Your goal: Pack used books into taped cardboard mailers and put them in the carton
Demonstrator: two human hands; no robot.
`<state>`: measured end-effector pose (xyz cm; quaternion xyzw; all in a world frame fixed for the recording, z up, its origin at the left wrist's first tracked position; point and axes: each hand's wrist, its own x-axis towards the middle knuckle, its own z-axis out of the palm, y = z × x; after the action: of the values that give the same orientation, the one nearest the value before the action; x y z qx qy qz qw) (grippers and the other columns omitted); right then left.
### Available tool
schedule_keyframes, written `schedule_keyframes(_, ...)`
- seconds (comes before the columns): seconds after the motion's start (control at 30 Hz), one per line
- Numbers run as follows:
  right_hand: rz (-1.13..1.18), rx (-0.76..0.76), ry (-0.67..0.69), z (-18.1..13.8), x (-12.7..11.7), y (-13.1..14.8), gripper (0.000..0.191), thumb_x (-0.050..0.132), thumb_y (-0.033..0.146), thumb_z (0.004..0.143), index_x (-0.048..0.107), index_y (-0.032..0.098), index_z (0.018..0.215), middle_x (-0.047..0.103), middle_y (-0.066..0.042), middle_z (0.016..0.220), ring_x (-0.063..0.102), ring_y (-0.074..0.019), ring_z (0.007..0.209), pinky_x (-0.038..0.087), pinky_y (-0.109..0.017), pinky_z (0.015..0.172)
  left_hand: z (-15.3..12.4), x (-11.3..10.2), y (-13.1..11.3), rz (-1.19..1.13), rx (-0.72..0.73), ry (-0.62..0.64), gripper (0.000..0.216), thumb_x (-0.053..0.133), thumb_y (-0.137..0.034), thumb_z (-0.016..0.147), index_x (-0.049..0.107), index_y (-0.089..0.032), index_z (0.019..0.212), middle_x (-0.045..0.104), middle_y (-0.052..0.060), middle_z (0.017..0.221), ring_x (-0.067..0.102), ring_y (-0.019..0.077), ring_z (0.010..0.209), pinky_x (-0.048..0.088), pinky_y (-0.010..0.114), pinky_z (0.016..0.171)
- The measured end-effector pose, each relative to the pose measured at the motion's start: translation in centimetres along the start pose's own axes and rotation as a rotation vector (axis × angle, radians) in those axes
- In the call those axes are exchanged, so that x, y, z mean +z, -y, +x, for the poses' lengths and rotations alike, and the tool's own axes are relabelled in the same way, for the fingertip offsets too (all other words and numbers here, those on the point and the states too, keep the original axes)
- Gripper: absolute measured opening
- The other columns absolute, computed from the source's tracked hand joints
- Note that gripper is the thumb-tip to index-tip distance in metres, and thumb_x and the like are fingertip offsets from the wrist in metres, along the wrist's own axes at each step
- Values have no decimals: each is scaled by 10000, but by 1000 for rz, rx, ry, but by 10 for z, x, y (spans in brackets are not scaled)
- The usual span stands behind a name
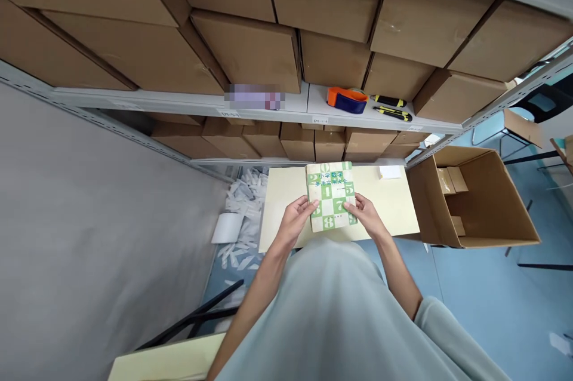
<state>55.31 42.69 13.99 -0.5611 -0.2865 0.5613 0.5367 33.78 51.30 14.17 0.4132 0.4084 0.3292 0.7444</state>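
A book [332, 196] with a green-and-white checkered cover, large numerals and blue Chinese lettering is held up in front of me, its front cover facing me. My left hand [299, 214] grips its left edge, thumb on the cover and fingers behind. On the opposite edge, my right hand [362, 212] pinches it the same way. Beneath the book is a pale yellow table [380, 208], with a small white stack [389, 172] near its back right corner. The book's back is hidden.
Brown cardboard boxes [250, 46] fill the shelves ahead. On the shelf edge lie an orange-and-blue tape dispenser [347, 100] and yellow-black utility knives [393, 113]. An open carton [492, 202] stands right of the table. Paper scraps [244, 202] and a white roll [227, 228] lie on the left.
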Motion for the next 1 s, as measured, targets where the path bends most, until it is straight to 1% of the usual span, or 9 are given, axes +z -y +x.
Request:
schedule_keyframes(0.13,6,-34,-14,10,-20,-2,643,973,645,712,746,219,1137,853,-96,1104,806,-274,1044,655,-394,942,3,22,2,65,22,3,620,951,-615,751,813,-188,1178,841,134,1211,768,343,1182,593,470,1073)
schedule_keyframes(0.23,-14,-75,-15,10,-39,-1,624,937,672,751,760,219,1142,854,-93,1107,803,-288,1062,658,-403,940,6,40,2,130,41,7,579,930,-611,778,823,-190,1160,832,130,1239,760,347,1190,576,476,1093)
schedule_keyframes(0.3,-34,-117,-17,8,-50,1,603,889,695,801,784,215,1150,853,-91,1148,797,-294,1087,648,-418,986,8,51,2,175,53,16,565,922,-609,786,827,-186,1150,829,128,1240,757,349,1186,571,476,1091)
schedule_keyframes(0.37,-42,-167,-45,7,-57,2,606,857,702,836,801,212,1189,839,-94,1241,784,-297,1150,621,-437,1070,10,62,2,199,53,22,562,912,-612,797,826,-182,1147,830,125,1232,756,348,1176,569,479,1090)
schedule_keyframes(0.47,-14,-214,-113,7,-65,5,695,880,681,827,780,222,1339,802,-113,1361,761,-309,1241,578,-481,1162,13,74,3,190,55,8,561,891,-618,823,818,-185,1172,826,124,1244,751,343,1198,559,482,1115)
schedule_keyframes(0.6,59,-180,-115,8,-74,10,843,924,665,786,731,202,1462,835,-126,1275,788,-326,1175,614,-525,1121,16,84,5,174,118,-25,660,903,-585,821,762,-200,1338,798,127,1327,736,330,1245,572,466,1114)
schedule_keyframes(0.7,115,-154,-105,9,-79,17,893,958,631,759,711,198,1499,840,-117,1268,794,-319,1153,618,-532,1121,16,90,3,186,145,-28,747,892,-603,820,724,-196,1423,795,123,1319,752,314,1182,592,463,1087)
schedule_keyframes(0.83,169,-176,-82,8,-79,24,871,958,612,765,713,222,1504,828,-107,1313,782,-322,1196,620,-527,1125,8,105,-8,233,195,-23,780,875,-607,840,698,-210,1487,804,100,1273,754,298,1131,601,439,1066)
schedule_keyframes(1.0,216,-146,-17,1,-70,29,805,934,640,779,738,262,1463,820,-82,1333,793,-302,1192,644,-461,1073,-12,126,-27,269,328,-43,652,771,-636,934,738,-249,1458,740,112,1406,733,299,1179,585,398,1075)
